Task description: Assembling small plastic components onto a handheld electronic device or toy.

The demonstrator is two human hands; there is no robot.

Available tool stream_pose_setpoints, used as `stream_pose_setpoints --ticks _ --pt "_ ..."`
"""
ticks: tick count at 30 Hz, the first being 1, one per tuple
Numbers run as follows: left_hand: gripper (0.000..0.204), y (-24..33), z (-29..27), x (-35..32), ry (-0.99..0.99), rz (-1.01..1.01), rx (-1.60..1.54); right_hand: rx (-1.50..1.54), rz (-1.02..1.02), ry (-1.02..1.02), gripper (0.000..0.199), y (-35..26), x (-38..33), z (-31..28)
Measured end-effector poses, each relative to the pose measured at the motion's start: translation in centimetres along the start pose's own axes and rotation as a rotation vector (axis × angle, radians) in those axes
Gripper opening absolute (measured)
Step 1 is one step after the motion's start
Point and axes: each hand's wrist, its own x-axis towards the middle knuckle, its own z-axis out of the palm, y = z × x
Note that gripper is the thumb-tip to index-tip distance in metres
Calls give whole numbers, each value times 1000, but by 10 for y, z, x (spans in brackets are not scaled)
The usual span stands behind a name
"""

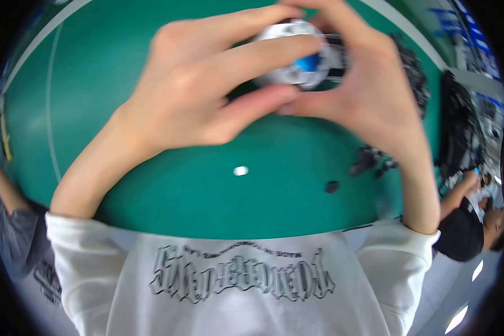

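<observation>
Both hands close on a small round silver part with a blue centre (299, 53), high in the frame's middle. The left hand (190, 92) wraps it from the left, the right hand (364, 84) pinches from the right, equally near, above the green table (207, 190).

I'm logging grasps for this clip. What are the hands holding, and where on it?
Both hands, left hand and right hand, pinch one small round silvery part with a blue patch by its rim, fingertips around it.
</observation>
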Motion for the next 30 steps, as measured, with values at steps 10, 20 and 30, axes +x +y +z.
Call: stream_pose_setpoints --ticks 10,20,30 --pt "53 5 -3 1 -116 -130 -84 -199 -441 291 68 54 3 35" --pt "54 7 -5 -22 -75 -118 -89 -179 -529 281 49 43 8 56" --pt "55 7 -5 -24 -59 -199 -199 -230 -404 167 64 24 -4 4"
